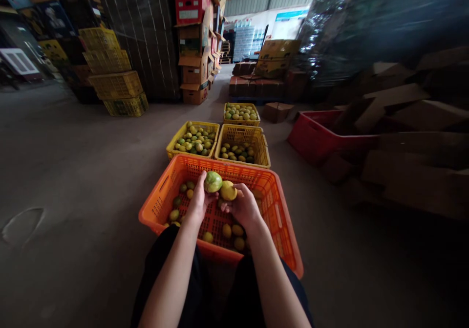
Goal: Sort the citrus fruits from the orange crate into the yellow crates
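Observation:
Both of my hands are held over a large orange plastic crate (161,198) in front of my knees. In my left hand (199,198), fingers closed round it, is a round green fruit (213,182) with yellowish patches. A yellow, lemon-like fruit (228,191) is gripped by my right hand (245,206), close beside the green one. Below, loose fruits (174,215) lie along the crate's left side, and several yellowish fruits (237,230) sit near its front. My hands and forearms hide part of the crate floor.
Beyond the orange crate stand a left yellow crate (170,148), a right yellow crate (266,153) and a farther crate (258,119), all holding fruit. A red bin (311,140) with cardboard is at right. Stacked yellow crates (113,84) and cardboard boxes (192,74) rise behind.

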Demonstrator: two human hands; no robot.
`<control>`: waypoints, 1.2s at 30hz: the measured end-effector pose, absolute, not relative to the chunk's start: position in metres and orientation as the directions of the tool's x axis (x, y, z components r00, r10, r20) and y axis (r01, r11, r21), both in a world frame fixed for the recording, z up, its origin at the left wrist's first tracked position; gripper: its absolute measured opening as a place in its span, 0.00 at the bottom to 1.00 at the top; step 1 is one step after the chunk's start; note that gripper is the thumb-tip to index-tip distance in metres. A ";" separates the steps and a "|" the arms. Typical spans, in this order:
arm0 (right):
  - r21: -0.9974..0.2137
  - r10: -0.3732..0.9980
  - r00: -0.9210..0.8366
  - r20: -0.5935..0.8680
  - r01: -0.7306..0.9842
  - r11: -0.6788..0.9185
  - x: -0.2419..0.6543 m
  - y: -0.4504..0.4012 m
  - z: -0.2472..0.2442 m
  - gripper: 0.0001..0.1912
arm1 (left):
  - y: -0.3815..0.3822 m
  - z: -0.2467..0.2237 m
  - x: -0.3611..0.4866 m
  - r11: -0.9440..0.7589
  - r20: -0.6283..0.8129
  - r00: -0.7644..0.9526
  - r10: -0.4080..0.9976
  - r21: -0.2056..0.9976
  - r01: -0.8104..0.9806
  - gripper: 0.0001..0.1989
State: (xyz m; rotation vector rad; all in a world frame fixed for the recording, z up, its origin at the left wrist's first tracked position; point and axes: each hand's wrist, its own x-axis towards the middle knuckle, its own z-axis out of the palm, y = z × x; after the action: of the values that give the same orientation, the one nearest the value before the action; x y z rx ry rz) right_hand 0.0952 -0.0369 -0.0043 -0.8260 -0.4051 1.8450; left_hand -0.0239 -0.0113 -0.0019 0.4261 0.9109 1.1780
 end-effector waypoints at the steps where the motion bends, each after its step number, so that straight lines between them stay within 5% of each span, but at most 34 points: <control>1: -0.602 0.905 -0.237 -0.354 -0.683 -0.414 0.097 -0.037 -0.004 0.13 | -0.011 -0.002 -0.024 0.364 -0.386 0.105 0.917 0.697 -0.617 0.17; 7: -0.603 0.911 -0.197 -0.362 -0.696 -0.390 0.100 -0.038 0.000 0.08 | -0.009 -0.001 -0.026 0.387 -0.410 0.124 0.904 0.656 -0.648 0.14; 16: -0.680 0.904 -0.217 -0.369 -0.599 -0.422 0.100 -0.035 -0.004 0.20 | -0.011 0.000 -0.022 0.374 -0.367 0.141 0.920 0.710 -0.597 0.20; 36: -0.622 0.908 -0.169 -0.384 -0.679 -0.390 0.100 -0.034 -0.002 0.17 | -0.009 -0.005 -0.020 0.330 -0.289 0.175 0.941 0.676 -0.658 0.18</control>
State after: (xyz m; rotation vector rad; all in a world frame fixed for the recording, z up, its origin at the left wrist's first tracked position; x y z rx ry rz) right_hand 0.1000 -0.0344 -0.0017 -0.8764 -0.3721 1.7869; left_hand -0.0196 -0.0094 -0.0055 0.4489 0.7582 1.1879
